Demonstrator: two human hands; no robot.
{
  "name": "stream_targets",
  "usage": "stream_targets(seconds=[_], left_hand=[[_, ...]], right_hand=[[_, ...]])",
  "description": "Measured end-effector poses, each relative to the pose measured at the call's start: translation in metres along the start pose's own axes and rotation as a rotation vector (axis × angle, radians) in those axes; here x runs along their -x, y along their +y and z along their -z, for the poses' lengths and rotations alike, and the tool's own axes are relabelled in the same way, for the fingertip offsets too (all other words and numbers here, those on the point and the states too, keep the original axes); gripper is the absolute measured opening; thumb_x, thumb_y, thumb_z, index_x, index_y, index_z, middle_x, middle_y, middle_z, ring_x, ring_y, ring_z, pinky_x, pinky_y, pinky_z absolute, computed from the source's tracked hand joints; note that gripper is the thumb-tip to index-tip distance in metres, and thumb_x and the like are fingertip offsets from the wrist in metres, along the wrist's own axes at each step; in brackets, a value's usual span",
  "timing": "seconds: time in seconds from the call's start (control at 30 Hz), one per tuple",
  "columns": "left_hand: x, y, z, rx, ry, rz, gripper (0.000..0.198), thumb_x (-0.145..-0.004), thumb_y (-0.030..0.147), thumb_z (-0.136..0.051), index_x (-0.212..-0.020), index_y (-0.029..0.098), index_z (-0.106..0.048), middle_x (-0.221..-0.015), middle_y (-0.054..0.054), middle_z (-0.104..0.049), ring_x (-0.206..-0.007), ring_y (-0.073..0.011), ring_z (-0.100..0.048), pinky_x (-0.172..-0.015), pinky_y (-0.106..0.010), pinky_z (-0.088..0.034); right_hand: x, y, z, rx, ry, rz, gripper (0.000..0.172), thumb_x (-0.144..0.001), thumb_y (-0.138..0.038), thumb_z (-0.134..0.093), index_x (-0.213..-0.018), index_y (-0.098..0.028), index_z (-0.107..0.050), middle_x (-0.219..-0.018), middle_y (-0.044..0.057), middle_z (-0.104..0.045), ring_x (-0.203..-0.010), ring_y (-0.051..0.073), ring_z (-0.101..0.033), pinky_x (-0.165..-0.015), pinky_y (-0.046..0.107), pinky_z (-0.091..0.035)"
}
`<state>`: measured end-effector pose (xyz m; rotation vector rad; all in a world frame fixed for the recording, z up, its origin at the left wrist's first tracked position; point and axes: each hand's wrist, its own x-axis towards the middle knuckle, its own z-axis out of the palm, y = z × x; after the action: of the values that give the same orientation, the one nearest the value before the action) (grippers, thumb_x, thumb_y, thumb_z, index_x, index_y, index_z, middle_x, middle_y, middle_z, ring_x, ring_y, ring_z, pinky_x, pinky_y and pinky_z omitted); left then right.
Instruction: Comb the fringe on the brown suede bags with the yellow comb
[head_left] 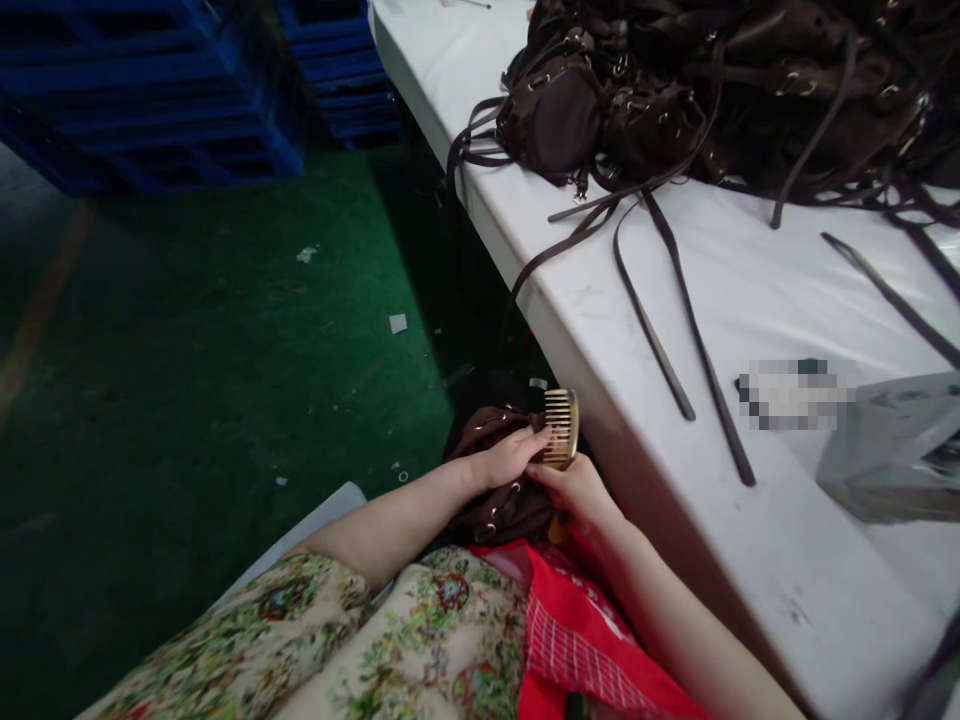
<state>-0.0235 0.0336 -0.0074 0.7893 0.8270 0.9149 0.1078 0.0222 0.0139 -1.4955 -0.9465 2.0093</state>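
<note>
A dark brown bag with gold-coloured eyelets lies in my lap, partly covered by my hands. My right hand is closed around a wide-toothed comb, its teeth facing left over the bag's right side. Across the top of the bag reaches my left hand, fingers together and fingertips against the comb's teeth. A small dark part of the bag shows beside those fingertips; what they pinch, if anything, is hidden.
On the white table to the right lies a heap of similar brown bags, with long straps trailing. A clear plastic bag is nearer. Blue pallets stand on the green floor, which has paper scraps.
</note>
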Motion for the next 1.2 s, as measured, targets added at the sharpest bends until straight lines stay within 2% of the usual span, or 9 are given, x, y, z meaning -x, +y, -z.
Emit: stream_targets(seconds=[0.13, 0.27, 0.4, 0.53, 0.63, 0.73, 0.83, 0.93, 1.2], left_hand=[[-0.003, 0.007, 0.003, 0.046, -0.245, 0.197, 0.082, -0.081, 0.078, -0.024, -0.088, 0.008, -0.066, -0.084, -0.013, -0.068, -0.092, -0.0236, -0.062, -0.084, -0.036, -0.047], [-0.005, 0.034, 0.017, -0.291, -0.439, 0.296, 0.048, -0.068, 0.057, -0.071, -0.087, 0.013, -0.070, -0.082, -0.004, -0.069, -0.086, -0.0188, -0.062, -0.082, -0.028, -0.046], [-0.004, 0.036, 0.021, -0.474, -0.610, 0.391, 0.037, -0.074, 0.050, -0.069, -0.089, 0.016, -0.073, -0.086, -0.003, -0.071, -0.087, -0.0181, -0.063, -0.084, -0.027, -0.046], [0.003, 0.012, 0.023, -0.194, -0.559, 0.478, 0.040, -0.081, 0.050, -0.061, -0.094, 0.015, -0.072, -0.093, -0.006, -0.070, -0.091, -0.0187, -0.063, -0.091, -0.030, -0.045], [0.005, 0.000, 0.030, -0.121, -0.513, 0.511, 0.039, -0.082, 0.048, -0.062, -0.097, 0.013, -0.071, -0.098, -0.009, -0.070, -0.091, -0.0188, -0.063, -0.091, -0.031, -0.045], [0.003, 0.000, 0.030, -0.111, -0.504, 0.503, 0.039, -0.081, 0.047, -0.063, -0.094, 0.011, -0.071, -0.097, -0.010, -0.070, -0.091, -0.0191, -0.063, -0.092, -0.032, -0.045], [0.004, 0.005, 0.023, -0.106, -0.468, 0.446, 0.036, -0.077, 0.045, -0.068, -0.088, 0.012, -0.071, -0.092, -0.008, -0.070, -0.090, -0.0182, -0.063, -0.092, -0.032, -0.045], [0.009, 0.009, 0.015, -0.140, -0.408, 0.421, 0.038, -0.074, 0.045, -0.071, -0.089, 0.011, -0.071, -0.091, -0.008, -0.071, -0.085, -0.0175, -0.063, -0.087, -0.031, -0.048], [0.017, 0.011, 0.010, -0.100, -0.317, 0.397, 0.037, -0.073, 0.040, -0.072, -0.094, 0.009, -0.070, -0.094, -0.010, -0.070, -0.086, -0.0189, -0.062, -0.087, -0.032, -0.047]], right_hand=[[-0.002, 0.002, 0.006, -0.092, 0.039, 0.053, 0.034, -0.059, -0.037, -0.079, -0.058, -0.015, -0.052, -0.042, -0.007, -0.044, -0.034, 0.003, -0.028, -0.035, 0.020, -0.015], [0.004, -0.013, 0.017, -0.126, 0.042, 0.066, 0.035, -0.061, -0.039, -0.077, -0.056, -0.014, -0.053, -0.040, -0.006, -0.044, -0.034, 0.003, -0.029, -0.035, 0.019, -0.017], [0.003, -0.019, 0.024, -0.056, -0.042, 0.029, 0.034, -0.063, -0.039, -0.076, -0.056, -0.014, -0.055, -0.040, -0.006, -0.046, -0.034, 0.004, -0.031, -0.035, 0.020, -0.020], [0.003, -0.017, 0.040, 0.205, -0.081, 0.003, 0.029, -0.068, -0.040, -0.072, -0.069, -0.015, -0.058, -0.049, -0.003, -0.054, -0.039, 0.008, -0.040, -0.039, 0.021, -0.028], [0.016, -0.014, 0.053, 0.534, 0.107, 0.199, 0.032, -0.074, -0.039, -0.068, -0.094, -0.016, -0.057, -0.080, 0.004, -0.067, -0.067, 0.016, -0.060, -0.059, 0.026, -0.045], [0.034, -0.007, 0.056, 0.899, 0.280, 0.421, 0.023, -0.092, -0.039, -0.046, -0.099, -0.018, -0.054, -0.090, 0.007, -0.065, -0.080, 0.019, -0.061, -0.071, 0.029, -0.045], [0.047, 0.003, 0.047, 1.213, 0.166, 0.563, 0.026, -0.098, -0.031, -0.032, -0.093, -0.019, -0.054, -0.085, 0.005, -0.062, -0.072, 0.016, -0.059, -0.066, 0.027, -0.042], [0.051, 0.008, 0.038, 1.421, 0.115, 0.620, 0.020, -0.097, -0.025, -0.036, -0.094, -0.019, -0.055, -0.085, 0.004, -0.061, -0.071, 0.016, -0.058, -0.063, 0.026, -0.039], [0.054, 0.003, 0.036, 1.558, 0.162, 0.630, 0.012, -0.092, -0.021, -0.047, -0.102, -0.021, -0.054, -0.097, 0.004, -0.062, -0.080, 0.017, -0.057, -0.063, 0.028, -0.036]])
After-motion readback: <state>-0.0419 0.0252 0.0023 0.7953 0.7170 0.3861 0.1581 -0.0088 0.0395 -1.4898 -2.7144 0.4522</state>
